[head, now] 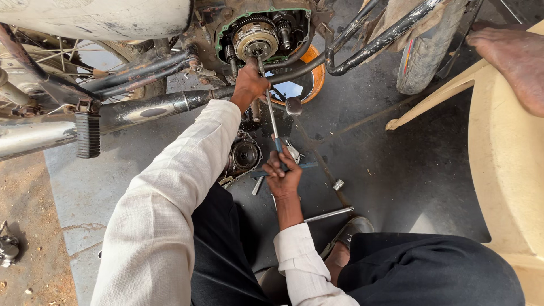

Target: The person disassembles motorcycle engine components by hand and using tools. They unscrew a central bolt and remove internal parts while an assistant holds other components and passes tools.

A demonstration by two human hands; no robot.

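long T-handle wrench, tip on exposed clutch

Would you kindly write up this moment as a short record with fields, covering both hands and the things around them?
setting: person crouched on a dark floor beside a motorcycle
left hand: up at the open engine, gripping the top end of a long T-wrench
right hand: closed around the wrench's blue handle end
clutch: exposed, ringed by a green gasket
engine cover: lying on the floor under the arms
on the floor: socket, metal rod
nearby: chair with another person's foot on it
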